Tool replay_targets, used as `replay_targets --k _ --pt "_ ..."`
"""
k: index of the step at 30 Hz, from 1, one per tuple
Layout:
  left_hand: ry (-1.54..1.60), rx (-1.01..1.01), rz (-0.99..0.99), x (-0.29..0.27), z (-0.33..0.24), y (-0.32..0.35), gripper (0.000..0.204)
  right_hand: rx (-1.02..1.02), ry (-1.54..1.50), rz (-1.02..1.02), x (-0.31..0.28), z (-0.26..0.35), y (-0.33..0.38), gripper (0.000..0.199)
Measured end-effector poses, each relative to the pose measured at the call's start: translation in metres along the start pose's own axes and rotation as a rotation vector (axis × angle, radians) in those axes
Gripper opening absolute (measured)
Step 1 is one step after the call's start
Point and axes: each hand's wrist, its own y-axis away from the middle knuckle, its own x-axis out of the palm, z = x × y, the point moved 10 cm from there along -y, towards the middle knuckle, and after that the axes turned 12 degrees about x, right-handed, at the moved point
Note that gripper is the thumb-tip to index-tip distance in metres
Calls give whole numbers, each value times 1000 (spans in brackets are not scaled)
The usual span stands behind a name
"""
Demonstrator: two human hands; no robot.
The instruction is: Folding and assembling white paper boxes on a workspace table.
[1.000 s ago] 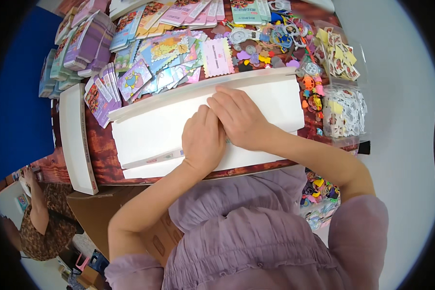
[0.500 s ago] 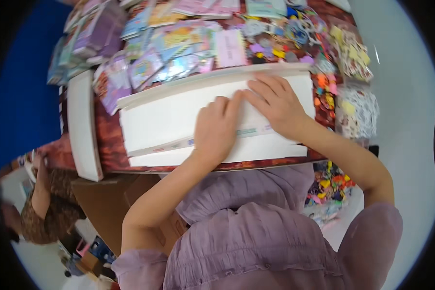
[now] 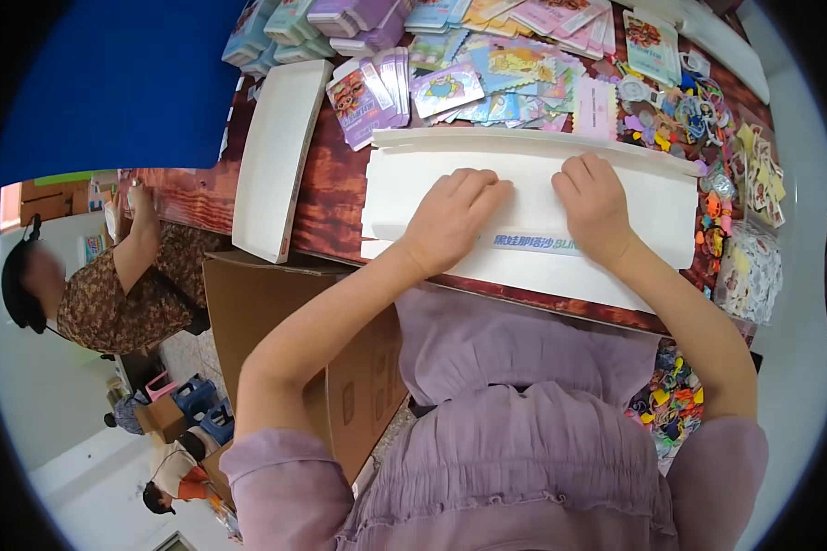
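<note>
A long white cardboard box (image 3: 529,170), shallow and partly folded, lies across the table in front of me. Its far wall stands up, while a near flap (image 3: 524,272) extends toward the table's front edge. Coloured print shows along the near wall. My left hand (image 3: 455,219) bends over this wall left of the middle, its fingers together on the white card. Right of the middle, my right hand (image 3: 595,209) curls its fingers over the same wall. Both thumbs are mostly hidden.
Another white box tray (image 3: 278,161) stands to the left. Beyond lie purple card packs (image 3: 369,99), colourful sachets (image 3: 515,69) and small trinkets (image 3: 698,115). Bags of stickers (image 3: 749,275) lie at right. A brown carton (image 3: 276,308) stands below the table edge; a co-worker (image 3: 129,285) is at far left.
My hands have moved apart, the left from near the right hand to left of the middle. The view has shifted, so the table appears farther right and more co-workers show.
</note>
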Motion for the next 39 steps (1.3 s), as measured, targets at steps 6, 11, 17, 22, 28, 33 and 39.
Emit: replay_targets --k 6,11,17,22,28,33,39 --pt "272 -458 -392 -15 62 32 15 -22 -40 73 5 2 -2 15" --pt "403 -497 -411 -15 63 30 17 -35 -54 84 3 4 -4 17" --pt "142 -241 -229 -8 30 11 22 -57 -63 48 7 5 -1 15" --pt "-5 57 18 14 -6 -8 32 -2 -26 33 0 9 -2 15" --pt "-54 -171 -124 10 24 5 48 186 -2 61 52 52 -35 15" --pt "122 -228 -236 4 32 3 54 65 -172 -128 32 53 -33 21" --pt "135 -224 -292 -15 25 7 58 -15 -254 -151 21 68 -36 26"
